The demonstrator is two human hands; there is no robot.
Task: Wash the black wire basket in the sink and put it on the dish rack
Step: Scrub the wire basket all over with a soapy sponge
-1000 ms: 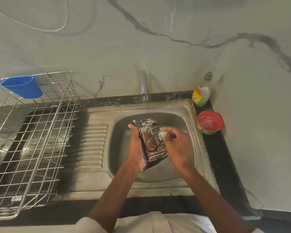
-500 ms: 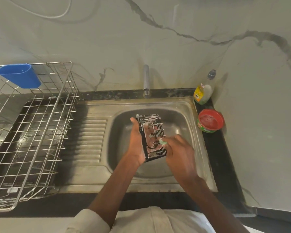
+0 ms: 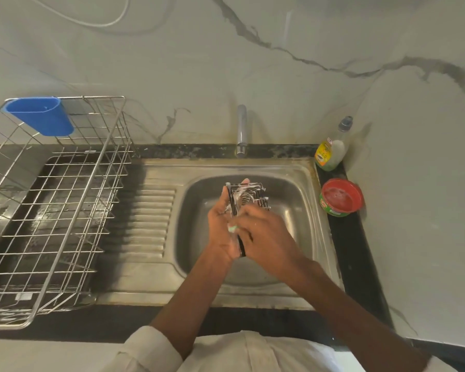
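Over the steel sink (image 3: 301, 183), a person's left hand (image 3: 220, 226) holds the soapy black wire basket (image 3: 249, 196) upright above the basin, fingers curled round its left edge. The right hand (image 3: 263, 232) lies across the basket's lower part, fingers pinching a green scrubber (image 3: 232, 228) against it. The dish rack (image 3: 51, 210) stands on the worktop (image 3: 357, 253) to the left, well apart.

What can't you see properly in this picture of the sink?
- Black wire basket: lower part hidden behind both hands, head view.
- Green scrubber: mostly covered by the right hand.
- Bottle label: too small to read.
- Dish rack: cut off by the left edge.
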